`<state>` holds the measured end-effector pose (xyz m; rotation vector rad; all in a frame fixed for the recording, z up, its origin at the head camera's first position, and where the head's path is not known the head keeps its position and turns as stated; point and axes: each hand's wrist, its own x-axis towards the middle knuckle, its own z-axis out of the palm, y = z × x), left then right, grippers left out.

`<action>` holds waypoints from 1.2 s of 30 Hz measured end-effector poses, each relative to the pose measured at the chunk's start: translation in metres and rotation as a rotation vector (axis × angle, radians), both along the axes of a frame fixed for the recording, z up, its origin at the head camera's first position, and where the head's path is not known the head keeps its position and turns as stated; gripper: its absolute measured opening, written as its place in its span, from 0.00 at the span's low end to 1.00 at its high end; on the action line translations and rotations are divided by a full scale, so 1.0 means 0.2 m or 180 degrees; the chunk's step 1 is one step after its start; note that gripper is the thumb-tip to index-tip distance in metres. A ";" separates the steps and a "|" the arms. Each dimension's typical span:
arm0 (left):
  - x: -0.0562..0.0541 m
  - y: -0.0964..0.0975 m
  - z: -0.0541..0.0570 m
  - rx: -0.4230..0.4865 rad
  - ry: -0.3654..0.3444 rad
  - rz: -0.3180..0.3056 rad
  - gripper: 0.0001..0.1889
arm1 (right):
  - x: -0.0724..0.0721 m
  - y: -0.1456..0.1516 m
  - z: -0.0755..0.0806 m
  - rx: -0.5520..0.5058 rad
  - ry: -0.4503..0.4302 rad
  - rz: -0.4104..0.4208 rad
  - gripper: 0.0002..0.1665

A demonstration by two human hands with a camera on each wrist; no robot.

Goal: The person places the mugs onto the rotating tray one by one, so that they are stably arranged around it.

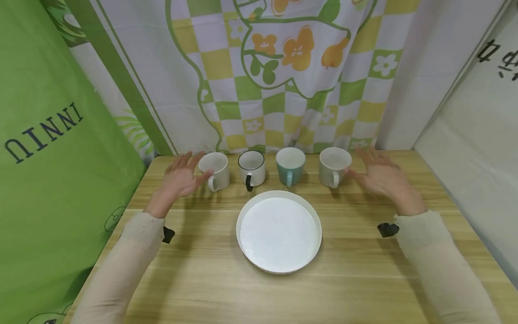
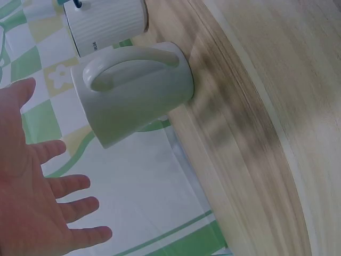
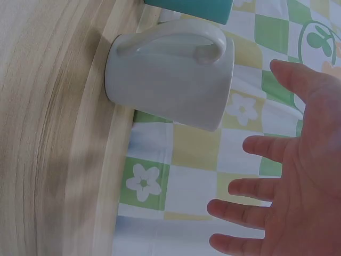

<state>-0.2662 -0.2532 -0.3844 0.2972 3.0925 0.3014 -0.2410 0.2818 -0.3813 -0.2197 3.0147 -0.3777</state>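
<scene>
Four is avoided here: several mugs stand in a row along the table's back edge. At the left end is a white mug (image 1: pixel 219 173), its handle toward the person. My left hand (image 1: pixel 179 177) is spread beside it, fingers straight, holding nothing; the left wrist view shows a gap between palm (image 2: pixel 21 181) and mug. A white mug with a black rim and handle (image 1: pixel 255 171) and a teal mug (image 1: pixel 290 173) stand in the middle. A pale grey-white mug (image 1: pixel 332 171) ends the row on the right. Beside it my right hand (image 1: pixel 382 175) is spread, holding nothing.
A round white tray (image 1: pixel 279 267) with a low rim lies in front of the mugs on the wooden table (image 1: pixel 202 288). Behind the row hangs a checked, flowered curtain (image 1: pixel 251 99). A green cloth (image 1: pixel 60 180) borders the left side, a white one (image 1: pixel 477 135) the right.
</scene>
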 end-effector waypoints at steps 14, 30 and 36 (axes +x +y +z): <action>0.02 0.00 0.01 0.0001 -0.0029 -0.0002 0.41 | 0.01 0.00 0.00 -0.0066 -0.0023 0.0041 0.52; 0.04 0.00 0.02 0.0117 -0.0075 0.0069 0.36 | 0.02 0.00 -0.01 -0.0102 0.0017 0.0068 0.54; 0.04 -0.01 0.02 0.0215 -0.0035 0.0022 0.34 | 0.02 0.00 -0.01 -0.0121 0.0036 0.0026 0.54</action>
